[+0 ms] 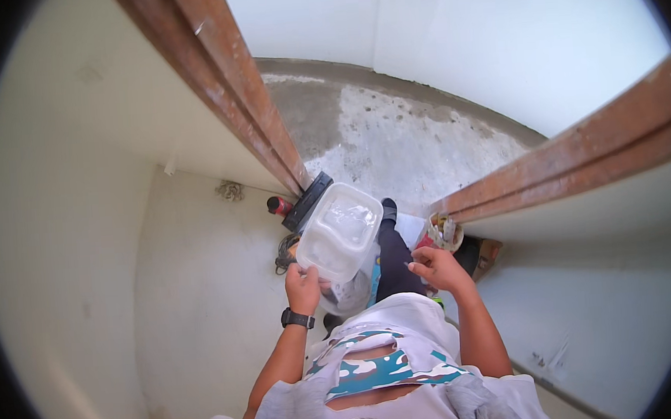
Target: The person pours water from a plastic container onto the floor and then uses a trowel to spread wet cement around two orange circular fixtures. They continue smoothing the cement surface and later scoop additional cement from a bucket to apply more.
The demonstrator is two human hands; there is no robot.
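"What did we find beyond the scuffed wooden frame [225, 77]?"

"We saw a white wall [447, 30] above a rough concrete floor [401, 143], where a darker grey patch [305, 114] met paler, speckled cement."

"And on our side?"

"We stood between reddish-brown posts, with a cream wall [62, 190] at left, a pale, smoother floor [201, 297] below it, and a soft streak of light [85, 406] at lower left."

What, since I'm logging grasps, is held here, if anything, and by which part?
The left grip holds a white plastic tray or lid by its near-left corner; nothing visible is held in the right grip.
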